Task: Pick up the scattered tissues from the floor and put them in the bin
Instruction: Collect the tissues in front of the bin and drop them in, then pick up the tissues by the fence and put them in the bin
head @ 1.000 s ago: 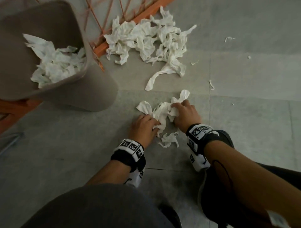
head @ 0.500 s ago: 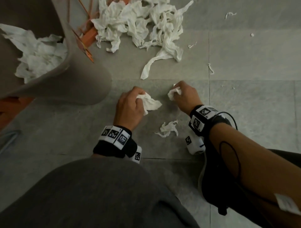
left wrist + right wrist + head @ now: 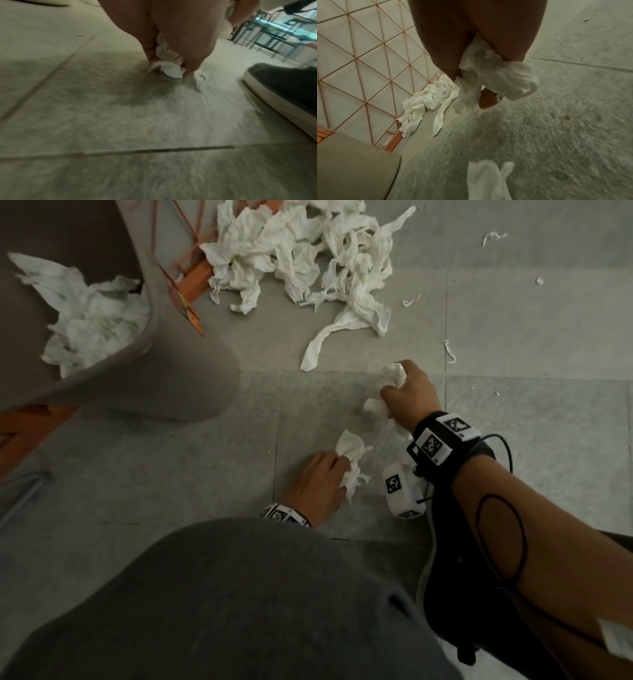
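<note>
My left hand [image 3: 322, 477] is low over the grey floor and grips a crumpled white tissue [image 3: 352, 462]; the left wrist view shows the same tissue [image 3: 169, 65] pinched between fingers and thumb, touching the floor. My right hand [image 3: 406, 395] is farther ahead and grips another wad of tissue [image 3: 395, 374], which hangs from the curled fingers [image 3: 496, 73] in the right wrist view. The grey bin [image 3: 178, 364] stands at the upper left with several tissues [image 3: 92, 313] inside. A large pile of tissues [image 3: 301, 265] lies on the floor beyond my hands.
An orange wire-grid rack [image 3: 368, 56] stands against the wall behind the bin and the pile. Small paper scraps [image 3: 448, 350] dot the tiles to the right. My knee [image 3: 239, 604] fills the lower frame, and my shoe [image 3: 288, 86] is right of the left hand.
My left hand has pulled back toward my knee and taken up the small tissue that lay between the hands. My right hand has stayed ahead, gripping its wad.
</note>
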### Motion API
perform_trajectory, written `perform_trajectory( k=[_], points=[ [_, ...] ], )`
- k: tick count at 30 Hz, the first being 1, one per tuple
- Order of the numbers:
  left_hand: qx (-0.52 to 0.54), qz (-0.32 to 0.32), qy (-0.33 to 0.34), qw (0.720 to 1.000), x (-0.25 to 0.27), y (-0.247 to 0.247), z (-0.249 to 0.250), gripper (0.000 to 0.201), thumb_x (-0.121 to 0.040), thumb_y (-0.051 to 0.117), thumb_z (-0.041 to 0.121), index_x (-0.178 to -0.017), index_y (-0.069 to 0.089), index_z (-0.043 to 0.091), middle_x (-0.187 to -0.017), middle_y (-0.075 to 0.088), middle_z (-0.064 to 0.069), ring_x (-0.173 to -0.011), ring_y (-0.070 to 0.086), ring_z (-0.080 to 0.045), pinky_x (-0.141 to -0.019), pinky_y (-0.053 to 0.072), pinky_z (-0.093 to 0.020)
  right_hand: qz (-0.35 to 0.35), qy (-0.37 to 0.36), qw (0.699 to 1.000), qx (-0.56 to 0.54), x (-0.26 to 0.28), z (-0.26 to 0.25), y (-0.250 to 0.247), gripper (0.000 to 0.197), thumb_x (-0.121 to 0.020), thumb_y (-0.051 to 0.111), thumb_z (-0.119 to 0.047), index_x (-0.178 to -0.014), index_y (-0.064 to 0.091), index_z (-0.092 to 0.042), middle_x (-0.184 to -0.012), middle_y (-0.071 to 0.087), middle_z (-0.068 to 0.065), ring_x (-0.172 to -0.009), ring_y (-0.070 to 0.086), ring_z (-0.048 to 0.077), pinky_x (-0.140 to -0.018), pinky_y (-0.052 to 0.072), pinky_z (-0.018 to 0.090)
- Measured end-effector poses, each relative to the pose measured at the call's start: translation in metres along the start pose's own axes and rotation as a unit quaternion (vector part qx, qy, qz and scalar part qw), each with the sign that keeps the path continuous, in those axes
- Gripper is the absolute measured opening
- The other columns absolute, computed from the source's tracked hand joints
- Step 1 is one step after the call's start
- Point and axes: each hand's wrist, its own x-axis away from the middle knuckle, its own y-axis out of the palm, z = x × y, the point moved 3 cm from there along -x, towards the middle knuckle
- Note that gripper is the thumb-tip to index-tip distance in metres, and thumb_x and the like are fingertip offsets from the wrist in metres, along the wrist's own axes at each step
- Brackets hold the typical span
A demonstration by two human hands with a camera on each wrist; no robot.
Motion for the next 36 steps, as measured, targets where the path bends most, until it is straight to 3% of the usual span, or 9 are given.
perform_trajectory(
  k=[4, 7, 10, 13, 18, 23, 26, 29, 36],
  points=[
    [0.117, 0.073, -0.065, 0.988, 0.007, -0.028, -0.015, 0.023, -0.087, 0.058, 0.007, -0.110, 0.058, 0.011, -0.121, 0.052, -0.007, -0.103, 0.056, -0.024, -0.079, 0.040, -0.021, -0.018, -0.021, 1.000, -0.001, -0.004, -0.009, 0.001, 0.038, -0.081, 0.053, -0.003, -0.114, 0.061, -0.020, -0.103, 0.061, 0.002, -0.090, 0.054, 0.017, -0.069, 0.041, 0.021],
    [0.140, 0.154, -0.093, 0.974, 0.001, -0.053, -0.024, 0.030, -0.085, 0.056, -0.003, -0.109, 0.065, 0.012, -0.129, 0.051, -0.009, -0.123, 0.049, -0.025, -0.101, 0.041, -0.026, -0.052, -0.007, 0.998, -0.042, -0.008, -0.017, 0.007, 0.037, -0.081, 0.044, 0.006, -0.099, 0.064, -0.019, -0.094, 0.059, 0.005, -0.073, 0.059, 0.020, -0.052, 0.055, 0.029],
    [0.162, 0.196, -0.139, 0.957, -0.015, -0.078, -0.031, 0.039, -0.083, 0.054, -0.004, -0.116, 0.065, 0.013, -0.126, 0.060, -0.010, -0.122, 0.054, -0.025, -0.099, 0.040, -0.024, -0.075, 0.017, 0.993, -0.090, -0.016, -0.025, 0.015, 0.031, -0.081, 0.041, 0.006, -0.080, 0.063, -0.017, -0.081, 0.063, 0.011, -0.052, 0.060, 0.024, -0.048, 0.056, 0.035],
    [0.185, 0.241, -0.143, 0.942, -0.032, -0.107, -0.029, 0.036, -0.077, 0.051, 0.008, -0.107, 0.069, 0.010, -0.107, 0.071, -0.013, -0.101, 0.066, -0.029, -0.089, 0.051, -0.030, -0.070, -0.003, 0.997, -0.025, -0.028, -0.037, 0.019, 0.009, -0.078, 0.058, -0.012, -0.086, 0.063, -0.012, -0.083, 0.068, 0.015, -0.067, 0.064, 0.035, -0.054, 0.055, 0.040],
    [0.210, 0.275, -0.160, 0.924, -0.056, -0.145, -0.022, 0.029, -0.072, 0.044, 0.006, -0.082, 0.070, 0.014, -0.088, 0.072, -0.006, -0.084, 0.067, -0.026, -0.078, 0.055, -0.037, -0.138, 0.037, 0.989, -0.030, -0.043, -0.071, 0.022, 0.066, -0.062, 0.059, -0.045, -0.120, 0.058, -0.013, -0.118, 0.065, 0.016, -0.088, 0.060, 0.027, -0.070, 0.046, 0.035],
    [0.226, 0.258, -0.239, 0.908, -0.077, -0.179, -0.023, 0.010, -0.081, 0.051, 0.018, -0.077, 0.060, 0.020, -0.082, 0.068, -0.004, -0.083, 0.065, -0.027, -0.072, 0.051, -0.032, -0.180, 0.071, 0.981, -0.023, -0.063, -0.109, 0.013, 0.087, -0.061, 0.035, -0.087, -0.097, 0.062, -0.012, -0.122, 0.064, 0.017, -0.111, 0.060, 0.035, -0.082, 0.042, 0.037],
    [0.232, 0.237, -0.267, 0.905, -0.085, -0.188, -0.026, 0.029, -0.078, 0.046, 0.049, -0.070, 0.054, 0.022, -0.084, 0.067, -0.013, -0.078, 0.062, -0.024, -0.074, 0.052, -0.040, -0.119, 0.076, 0.990, -0.003, -0.082, -0.116, -0.001, 0.065, -0.094, 0.029, -0.057, -0.119, 0.060, -0.005, -0.131, 0.056, 0.021, -0.119, 0.053, 0.037, -0.092, 0.039, 0.037],
    [0.212, 0.207, -0.293, 0.909, -0.093, -0.184, -0.033, 0.039, -0.085, 0.040, 0.048, -0.066, 0.051, 0.017, -0.079, 0.065, -0.016, -0.076, 0.061, -0.028, -0.077, 0.053, -0.042, -0.021, 0.050, 0.999, -0.007, -0.092, -0.116, -0.012, 0.030, -0.098, 0.037, -0.020, -0.120, 0.052, -0.007, -0.130, 0.053, 0.021, -0.114, 0.053, 0.038, -0.088, 0.039, 0.036],
    [0.159, 0.148, -0.254, 0.943, -0.115, -0.145, -0.035, 0.039, -0.095, 0.051, 0.020, -0.134, 0.050, 0.022, -0.138, 0.047, -0.005, -0.120, 0.052, -0.027, -0.102, 0.043, -0.039, -0.035, -0.048, 0.994, 0.095, -0.101, -0.094, 0.014, 0.056, -0.091, 0.050, -0.014, -0.140, 0.032, -0.033, -0.148, 0.028, 0.003, -0.111, 0.057, 0.039, -0.087, 0.044, 0.041]
  ],
)
